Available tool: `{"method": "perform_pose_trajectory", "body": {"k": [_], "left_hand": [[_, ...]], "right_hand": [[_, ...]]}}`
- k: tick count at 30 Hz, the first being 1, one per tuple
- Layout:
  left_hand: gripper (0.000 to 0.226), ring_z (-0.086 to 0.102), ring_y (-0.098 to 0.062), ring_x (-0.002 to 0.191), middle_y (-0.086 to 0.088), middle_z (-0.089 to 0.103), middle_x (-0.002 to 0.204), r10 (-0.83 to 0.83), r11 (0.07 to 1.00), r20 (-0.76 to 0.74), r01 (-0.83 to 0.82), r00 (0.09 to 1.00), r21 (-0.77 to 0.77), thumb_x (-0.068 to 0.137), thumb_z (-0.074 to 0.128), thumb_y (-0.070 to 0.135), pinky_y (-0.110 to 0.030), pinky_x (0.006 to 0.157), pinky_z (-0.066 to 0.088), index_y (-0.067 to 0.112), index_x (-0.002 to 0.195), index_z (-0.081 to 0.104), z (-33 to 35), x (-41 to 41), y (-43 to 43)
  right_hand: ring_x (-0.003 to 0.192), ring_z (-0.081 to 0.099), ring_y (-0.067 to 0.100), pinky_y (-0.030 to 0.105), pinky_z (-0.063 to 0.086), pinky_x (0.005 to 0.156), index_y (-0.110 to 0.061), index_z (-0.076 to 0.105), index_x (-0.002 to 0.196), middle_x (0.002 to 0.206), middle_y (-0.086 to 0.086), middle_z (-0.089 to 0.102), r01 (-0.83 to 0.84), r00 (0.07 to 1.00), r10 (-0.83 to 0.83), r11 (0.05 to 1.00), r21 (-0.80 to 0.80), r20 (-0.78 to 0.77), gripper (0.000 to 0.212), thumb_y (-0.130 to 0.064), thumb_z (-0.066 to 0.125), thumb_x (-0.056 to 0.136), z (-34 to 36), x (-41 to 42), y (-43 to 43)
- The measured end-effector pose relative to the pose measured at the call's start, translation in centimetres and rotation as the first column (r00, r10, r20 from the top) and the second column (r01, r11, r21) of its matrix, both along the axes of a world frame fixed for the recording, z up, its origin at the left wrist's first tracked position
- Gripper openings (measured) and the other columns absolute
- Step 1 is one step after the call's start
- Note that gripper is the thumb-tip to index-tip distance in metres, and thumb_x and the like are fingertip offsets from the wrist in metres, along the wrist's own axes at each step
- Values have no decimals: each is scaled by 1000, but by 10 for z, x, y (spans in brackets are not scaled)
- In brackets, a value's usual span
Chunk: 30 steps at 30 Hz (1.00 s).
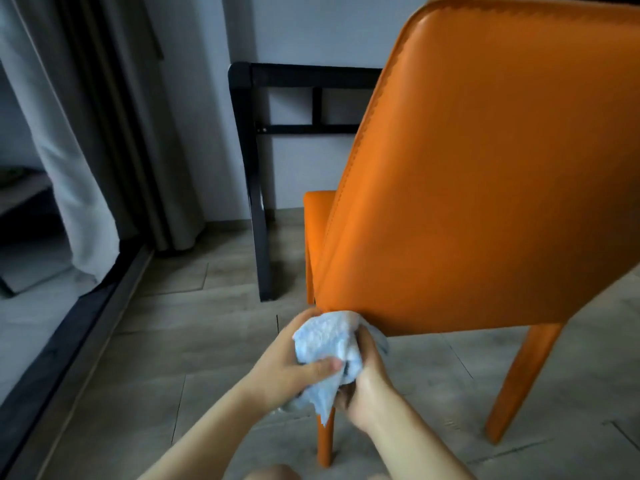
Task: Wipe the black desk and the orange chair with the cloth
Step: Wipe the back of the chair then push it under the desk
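The orange chair [485, 174] fills the right of the view, its back towards me. A crumpled light blue cloth [329, 344] sits at the chair back's lower left corner, over the top of the rear left leg [326, 441]. My left hand [291, 365] grips the cloth from the left, thumb across it. My right hand [367, 379] grips it from the right, fingers curled round the bundle. Behind the chair stands the black desk [256, 161]; only its frame and left leg show.
Grey curtains [104, 133] hang at the left above a dark sliding-door track [79, 323]. Wood-look floor [173, 323] spreads below. The chair's rear right leg [519, 382] stands at the right. A white wall is behind the desk.
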<state>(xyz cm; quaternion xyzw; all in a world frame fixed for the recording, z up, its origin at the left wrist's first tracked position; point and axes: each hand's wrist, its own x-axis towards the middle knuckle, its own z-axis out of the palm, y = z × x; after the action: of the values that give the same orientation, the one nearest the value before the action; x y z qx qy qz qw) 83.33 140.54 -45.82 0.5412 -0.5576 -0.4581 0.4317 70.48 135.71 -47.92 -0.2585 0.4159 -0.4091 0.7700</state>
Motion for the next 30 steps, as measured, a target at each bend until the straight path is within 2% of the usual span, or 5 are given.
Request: {"method": "perform_pose_trajectory", "body": {"k": [4, 8, 15, 19, 30], "left_hand": [[28, 69, -13, 83, 4, 71, 83, 427, 902, 36, -423, 903, -85, 67, 70, 20, -35, 71, 55, 29, 91, 60, -17, 15, 3], [28, 64, -15, 87, 3, 66, 93, 722, 668, -206, -743, 661, -46, 70, 64, 23, -29, 70, 48, 30, 96, 56, -1, 25, -5], [21, 64, -11, 77, 7, 65, 81, 625, 695, -324, -695, 711, -185, 64, 61, 28, -35, 70, 51, 47, 74, 62, 55, 2, -13], [39, 68, -20, 89, -1, 72, 89, 601, 715, -359, -681, 715, -158, 63, 65, 41, -45, 82, 55, 21, 96, 67, 81, -6, -17], [13, 64, -17, 67, -2, 68, 73, 339, 886, -331, -417, 881, -204, 81, 65, 30, -27, 57, 49, 24, 92, 64, 104, -28, -34]], "right_hand": [[84, 66, 27, 34, 51, 68, -15, 65, 106, 96, 10, 71, -299, 876, 305, 951, 78, -373, 62, -64, 30, 92, 7, -20, -4], [76, 62, 19, 27, 45, 65, -13, 67, 82, 82, 4, 70, 10, 706, -320, 896, -443, -632, 22, -23, 52, 95, 36, -46, -13], [78, 56, 14, 22, 42, 69, -11, 71, 84, 82, -2, 70, -281, 425, -905, -106, -954, -24, 21, -18, 52, 87, 144, -38, 0], [90, 51, 22, 37, 40, 75, -15, 71, 80, 89, 1, 69, -350, 291, -917, -367, -862, 272, 15, -16, 57, 83, 196, -30, -3], [107, 54, 25, 48, 20, 108, -18, 67, 101, 98, 2, 65, -361, -3, -977, -198, -911, 213, 29, -34, 50, 83, 248, -23, -18]]}}
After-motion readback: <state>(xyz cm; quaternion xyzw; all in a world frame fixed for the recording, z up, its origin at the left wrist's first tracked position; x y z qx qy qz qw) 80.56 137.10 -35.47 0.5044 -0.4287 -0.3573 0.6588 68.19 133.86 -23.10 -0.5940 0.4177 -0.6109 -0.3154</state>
